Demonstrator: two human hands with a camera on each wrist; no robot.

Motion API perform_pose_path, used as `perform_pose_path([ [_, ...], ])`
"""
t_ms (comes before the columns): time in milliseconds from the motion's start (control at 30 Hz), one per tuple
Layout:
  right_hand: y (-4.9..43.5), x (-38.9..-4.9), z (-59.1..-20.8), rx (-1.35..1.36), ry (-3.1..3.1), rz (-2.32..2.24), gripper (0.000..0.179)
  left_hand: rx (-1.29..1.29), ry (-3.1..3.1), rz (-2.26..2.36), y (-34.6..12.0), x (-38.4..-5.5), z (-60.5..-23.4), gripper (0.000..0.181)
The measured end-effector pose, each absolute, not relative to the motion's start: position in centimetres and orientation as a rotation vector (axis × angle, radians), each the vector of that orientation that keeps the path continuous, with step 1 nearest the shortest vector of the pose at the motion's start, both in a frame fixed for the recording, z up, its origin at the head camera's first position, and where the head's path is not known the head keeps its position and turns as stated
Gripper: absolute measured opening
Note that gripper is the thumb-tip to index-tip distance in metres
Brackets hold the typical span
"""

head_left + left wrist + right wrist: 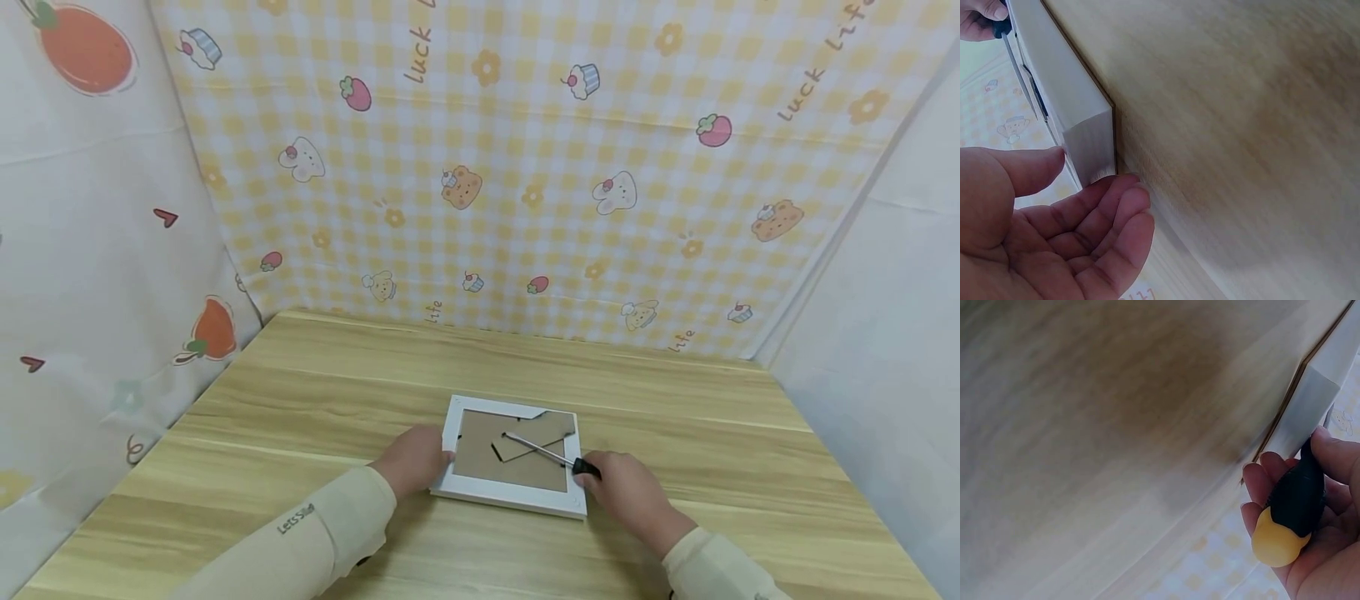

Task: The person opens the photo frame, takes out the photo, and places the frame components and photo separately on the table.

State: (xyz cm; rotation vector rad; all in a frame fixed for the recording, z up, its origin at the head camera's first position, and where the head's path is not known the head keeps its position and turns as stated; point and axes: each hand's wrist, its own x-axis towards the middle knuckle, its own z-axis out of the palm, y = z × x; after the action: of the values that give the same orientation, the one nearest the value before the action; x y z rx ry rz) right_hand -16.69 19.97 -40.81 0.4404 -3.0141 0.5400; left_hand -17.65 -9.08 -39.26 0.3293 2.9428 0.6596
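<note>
A white picture frame [510,499] lies back side up on the table, its brown backing board [480,467] showing, with a dark slot and a cut line across it. My left hand [414,460] grips the frame's left side; in the left wrist view the thumb [1035,169] is on the upper edge and the fingers curl at the lower edge. At the right side, my right hand [626,492] holds a screwdriver [540,450] by its black and yellow handle [1297,500]. Its metal shaft slants over the backing; whether the tip touches it, I cannot tell.
The wood-grain table [360,367] stretches around the frame on all sides. A yellow checked cloth [525,150] hangs behind it, with white cloths [90,250] at the left and right sides.
</note>
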Motion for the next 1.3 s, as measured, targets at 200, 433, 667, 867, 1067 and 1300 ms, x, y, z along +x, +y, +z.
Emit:
perform_pose_path([
  [200,19.9,-16.7,-40.7,0.452,-2.997,0.52,0.014,0.337,2.939,0.672,-9.2,-17.6,-39.4,0.034],
  [433,19.5,-16.5,-40.4,0.475,-2.958,0.486,0.013,0.326,2.929,0.684,-9.4,-17.4,-39.0,0.028],
  [667,18.7,-16.5,-39.9,0.528,-2.94,0.418,0.01,0.324,2.926,0.687,-9.4,-17.4,-38.7,0.024],
  [867,17.4,-16.9,-39.6,0.583,-2.947,0.379,0.012,0.324,2.925,0.663,-9.4,-17.6,-38.4,0.025],
  [1067,16.1,-17.4,-39.7,0.648,-2.933,0.332,0.009,0.311,2.917,0.644,-9.3,-18.2,-38.7,0.033],
  [1300,14.9,-17.8,-39.8,0.714,-2.99,0.322,0.014,0.281,2.921,0.625,-9.0,-19.2,-39.4,0.037],
])
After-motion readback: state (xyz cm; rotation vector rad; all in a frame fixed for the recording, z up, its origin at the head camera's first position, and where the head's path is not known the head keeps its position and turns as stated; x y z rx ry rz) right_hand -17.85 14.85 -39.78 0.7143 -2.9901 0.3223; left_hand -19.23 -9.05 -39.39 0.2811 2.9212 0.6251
